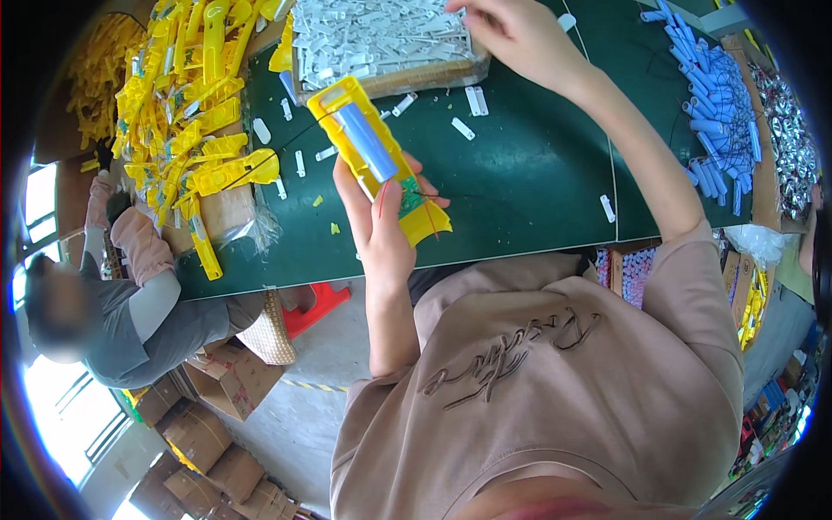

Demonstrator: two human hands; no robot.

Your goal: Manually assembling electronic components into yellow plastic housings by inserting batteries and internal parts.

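Observation:
My left hand (pixel 381 221) is closed around a yellow plastic housing (pixel 428 227), holding it tilted above the green table. Inside the housing lies a blue cylindrical battery (pixel 367 143). Below the battery sits a small green circuit board (pixel 411 198) with thin red and black wires. At the top, my right hand (pixel 520 39) reaches over the right end of a shallow cardboard box (pixel 433 81) full of small white plastic pieces (pixel 373 39). Its fingers are pinched together at the box's edge; whatever is between the tips cannot be made out.
Many yellow housings (pixel 212 113) are heaped on the left of the green table (pixel 520 191). Blue wired batteries (pixel 715 113) pile up at the right, beside a box of shiny metal parts (pixel 784 139). Loose white pieces lie scattered. A co-worker (pixel 147 312) sits at the left.

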